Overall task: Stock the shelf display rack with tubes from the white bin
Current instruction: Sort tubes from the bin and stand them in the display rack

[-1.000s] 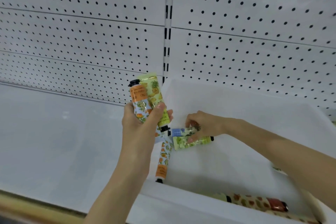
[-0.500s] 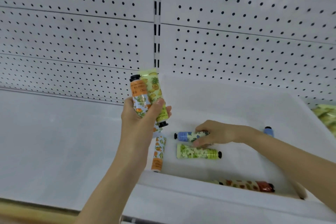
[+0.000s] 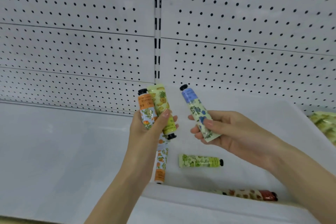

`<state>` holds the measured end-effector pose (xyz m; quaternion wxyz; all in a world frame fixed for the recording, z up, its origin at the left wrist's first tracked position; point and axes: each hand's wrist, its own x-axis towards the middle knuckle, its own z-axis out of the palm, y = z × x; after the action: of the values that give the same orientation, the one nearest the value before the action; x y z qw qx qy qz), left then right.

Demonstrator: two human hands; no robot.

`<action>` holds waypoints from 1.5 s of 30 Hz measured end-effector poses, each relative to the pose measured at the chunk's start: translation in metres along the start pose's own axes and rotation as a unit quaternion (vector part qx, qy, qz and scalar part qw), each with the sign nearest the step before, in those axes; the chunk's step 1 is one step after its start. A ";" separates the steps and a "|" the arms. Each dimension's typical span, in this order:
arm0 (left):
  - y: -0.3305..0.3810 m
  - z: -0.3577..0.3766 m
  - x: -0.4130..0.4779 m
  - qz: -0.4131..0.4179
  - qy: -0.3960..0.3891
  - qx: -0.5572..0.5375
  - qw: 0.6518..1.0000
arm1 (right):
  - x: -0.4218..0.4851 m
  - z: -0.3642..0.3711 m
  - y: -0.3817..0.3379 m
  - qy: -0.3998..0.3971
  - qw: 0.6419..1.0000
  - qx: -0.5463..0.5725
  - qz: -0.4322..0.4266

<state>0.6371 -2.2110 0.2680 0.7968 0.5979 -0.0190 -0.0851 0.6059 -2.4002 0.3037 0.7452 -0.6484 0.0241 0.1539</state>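
Observation:
My left hand (image 3: 145, 132) grips two tubes above the white bin (image 3: 181, 198): an orange tube (image 3: 144, 104) with its black cap up and a yellow pineapple tube (image 3: 160, 102) with its cap down. My right hand (image 3: 231, 132) holds a blue-flowered tube (image 3: 194, 107), cap up, close beside the left hand. Inside the bin lie a green tube (image 3: 200, 160), an orange-patterned tube (image 3: 161, 165) partly behind my left hand, and a red-capped tube (image 3: 252, 194) near the front wall.
The bin sits on a white shelf (image 3: 54, 151) backed by white pegboard (image 3: 91, 42) with a slotted upright (image 3: 157, 23) in the middle. Green-yellow packets (image 3: 325, 125) lie at the right edge beyond the bin.
My right hand has lifted the blue-flowered tube out of the bin and brought it up beside my left hand. The left hand has stayed put with its two tubes.

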 end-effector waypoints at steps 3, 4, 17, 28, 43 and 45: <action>-0.001 0.000 -0.001 -0.008 -0.019 -0.007 1.000 | 0.000 0.020 0.002 0.022 0.999 -0.045 -0.016; -0.001 0.000 -0.001 -0.010 -0.022 -0.010 1.000 | 0.000 0.025 0.003 0.030 0.997 -0.062 -0.015; 0.000 0.001 0.003 0.004 -0.022 -0.025 0.999 | 0.011 0.046 0.011 0.055 0.975 -0.213 -0.035; -0.002 0.002 0.002 -0.039 -0.033 -0.046 0.998 | 0.018 -0.026 0.029 0.150 0.956 -0.250 -0.030; -0.006 0.000 0.005 -0.045 -0.067 -0.031 0.996 | 0.044 -0.052 0.087 0.053 0.820 -0.552 0.138; -0.006 0.001 0.004 -0.039 -0.064 -0.024 0.997 | 0.045 -0.053 0.090 0.044 0.813 -0.561 0.149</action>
<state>0.6405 -2.2138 0.2625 0.8040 0.5726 -0.0448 -0.1542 0.6340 -2.4325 0.1990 0.2181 -0.9485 0.0629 0.2209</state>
